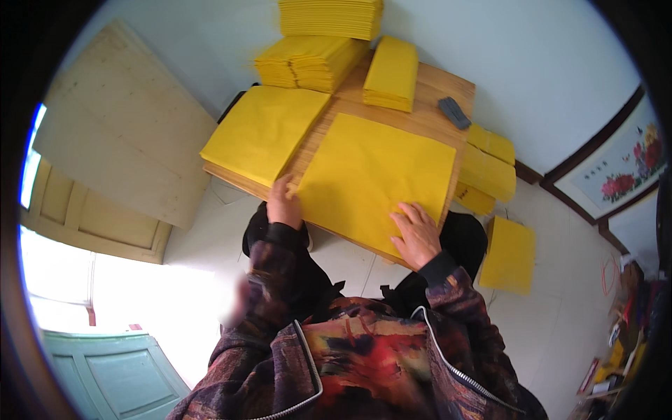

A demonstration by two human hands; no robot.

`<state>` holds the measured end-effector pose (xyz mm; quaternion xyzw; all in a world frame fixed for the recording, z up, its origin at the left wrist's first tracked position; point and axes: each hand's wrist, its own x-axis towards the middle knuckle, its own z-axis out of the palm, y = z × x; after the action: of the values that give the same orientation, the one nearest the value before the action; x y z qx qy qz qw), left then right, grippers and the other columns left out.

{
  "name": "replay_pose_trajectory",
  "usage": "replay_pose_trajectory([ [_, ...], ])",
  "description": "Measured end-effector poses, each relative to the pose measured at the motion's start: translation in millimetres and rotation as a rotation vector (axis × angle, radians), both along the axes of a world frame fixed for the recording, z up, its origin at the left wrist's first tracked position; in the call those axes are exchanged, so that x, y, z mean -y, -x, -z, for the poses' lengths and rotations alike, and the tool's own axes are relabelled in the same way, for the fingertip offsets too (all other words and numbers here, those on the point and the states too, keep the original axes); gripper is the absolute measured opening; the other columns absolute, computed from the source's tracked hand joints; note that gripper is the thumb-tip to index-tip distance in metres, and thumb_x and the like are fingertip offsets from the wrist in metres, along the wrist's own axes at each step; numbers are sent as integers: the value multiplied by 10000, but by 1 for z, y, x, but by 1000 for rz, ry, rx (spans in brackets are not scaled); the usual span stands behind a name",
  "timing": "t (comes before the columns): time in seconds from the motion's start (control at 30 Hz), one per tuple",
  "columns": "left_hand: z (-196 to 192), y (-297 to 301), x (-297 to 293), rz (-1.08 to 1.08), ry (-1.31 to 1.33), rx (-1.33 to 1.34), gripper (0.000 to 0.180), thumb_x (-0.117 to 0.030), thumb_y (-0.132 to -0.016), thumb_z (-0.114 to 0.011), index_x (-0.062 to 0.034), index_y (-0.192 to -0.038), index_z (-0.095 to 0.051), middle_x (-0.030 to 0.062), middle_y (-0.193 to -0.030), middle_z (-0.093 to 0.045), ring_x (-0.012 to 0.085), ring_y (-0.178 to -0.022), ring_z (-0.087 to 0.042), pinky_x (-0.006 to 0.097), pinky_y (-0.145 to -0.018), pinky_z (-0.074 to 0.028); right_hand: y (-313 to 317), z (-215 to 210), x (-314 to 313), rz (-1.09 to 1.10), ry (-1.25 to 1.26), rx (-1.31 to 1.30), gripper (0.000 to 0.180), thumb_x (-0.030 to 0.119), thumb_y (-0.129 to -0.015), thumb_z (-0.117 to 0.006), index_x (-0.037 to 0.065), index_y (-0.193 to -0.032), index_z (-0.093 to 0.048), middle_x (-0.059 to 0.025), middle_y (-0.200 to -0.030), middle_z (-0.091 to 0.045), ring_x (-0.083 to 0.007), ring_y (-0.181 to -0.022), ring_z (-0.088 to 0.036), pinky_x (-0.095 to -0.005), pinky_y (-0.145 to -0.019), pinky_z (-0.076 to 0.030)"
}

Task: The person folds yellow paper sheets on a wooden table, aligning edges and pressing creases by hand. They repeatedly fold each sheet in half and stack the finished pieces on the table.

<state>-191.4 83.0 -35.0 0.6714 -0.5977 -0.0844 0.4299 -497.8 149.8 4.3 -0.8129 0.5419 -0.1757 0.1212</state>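
A large flat yellow sheet (374, 168), looking like paper or felt, lies on the wooden table (446, 79) right before me. At its near left corner is my left hand (283, 204), fingers bent together on the sheet's edge; the fingertips are partly hidden. My right hand (418, 234) rests on the sheet near its right front corner, fingers stretched and slightly apart. Left of the sheet lies a thick stack of yellow sheets (269, 129), close to my left hand. Whether more sheets lie beneath the one before me, I cannot tell.
Folded yellow bundles (304, 61) are piled at the table's back, with a narrow yellow stack (392, 70) beside them. A dark grey item (453, 113) lies by the right edge. More yellow bundles (488, 168) stand beyond that edge. A board (126, 119) leans at left.
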Motion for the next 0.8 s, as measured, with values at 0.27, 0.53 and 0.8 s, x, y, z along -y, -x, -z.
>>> replay_pose_trajectory([
  [0.27, -10, 132, -16, 643, -83, 387, 437, -149, -824, -608, -111, -1255, -549, 95, -1350, -505, 287, -1306, -417, 445, -1068, -330, -2, 0, 0, 5, 2, -72, 461, 143, -753, -720, 63, -1182, -570, -128, -1368, -457, -354, -1298, -379, -465, -1057, -333],
  [0.53, 3, 69, 24, 452, -273, 470, 523, -264, -875, -595, -153, -1370, -471, 55, -1490, -373, 270, -1406, -286, 497, -1134, -215, 2, 2, -1, -14, -23, -9, 507, 149, -753, -731, 69, -1219, -549, -133, -1380, -441, -358, -1304, -370, -453, -1064, -328],
  [0.8, -36, 20, 56, 321, -491, 625, 541, -319, -860, -609, -165, -1361, -474, 55, -1494, -364, 275, -1411, -271, 510, -1135, -205, -1, 3, -2, 34, -28, 15, 486, 171, -745, -721, 84, -1197, -565, -107, -1373, -455, -339, -1308, -375, -457, -1049, -340],
])
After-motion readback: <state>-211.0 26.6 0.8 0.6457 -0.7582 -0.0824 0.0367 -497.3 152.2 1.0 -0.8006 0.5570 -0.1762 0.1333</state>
